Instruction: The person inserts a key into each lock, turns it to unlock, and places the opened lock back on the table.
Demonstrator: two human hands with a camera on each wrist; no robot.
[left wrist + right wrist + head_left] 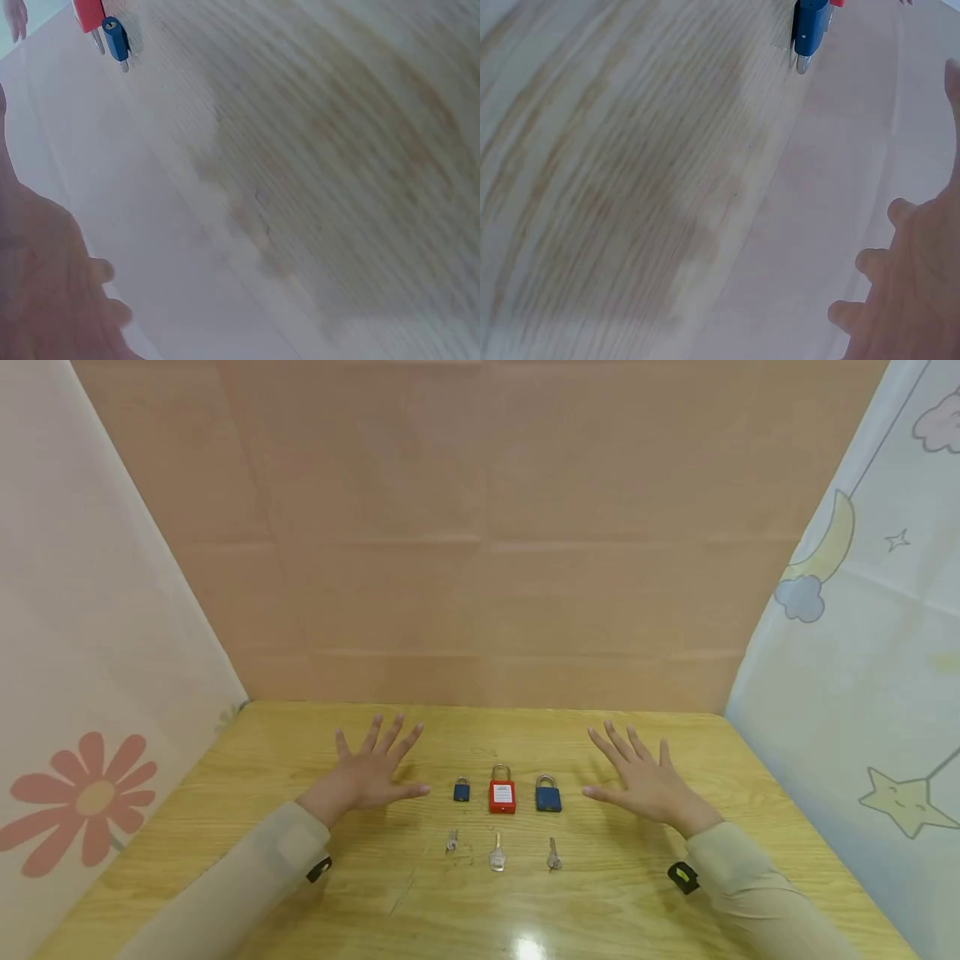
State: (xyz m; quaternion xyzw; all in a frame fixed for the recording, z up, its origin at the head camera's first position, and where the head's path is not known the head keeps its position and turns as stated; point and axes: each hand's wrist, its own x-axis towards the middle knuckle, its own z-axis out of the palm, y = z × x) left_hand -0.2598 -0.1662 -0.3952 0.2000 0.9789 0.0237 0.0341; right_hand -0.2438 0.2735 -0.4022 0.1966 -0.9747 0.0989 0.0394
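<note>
Head: left hand (367,778) and right hand (649,785), fingers spread; small blue padlock (461,792) at left's three o'clock, large blue padlock (548,799) at right's nine, red padlock (502,797) between, keys (497,861) at its six. Left wrist: red padlock, eleven. Right wrist: large blue padlock, one.

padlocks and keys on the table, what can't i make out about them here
Red padlock: print on its white label too small to read in the head view; cut off by the top edge in both wrist views.
Left key, middle key, right key: teeth too small in the head view.
Large blue padlock: partly cut off by the top edge in the right wrist view.
</note>
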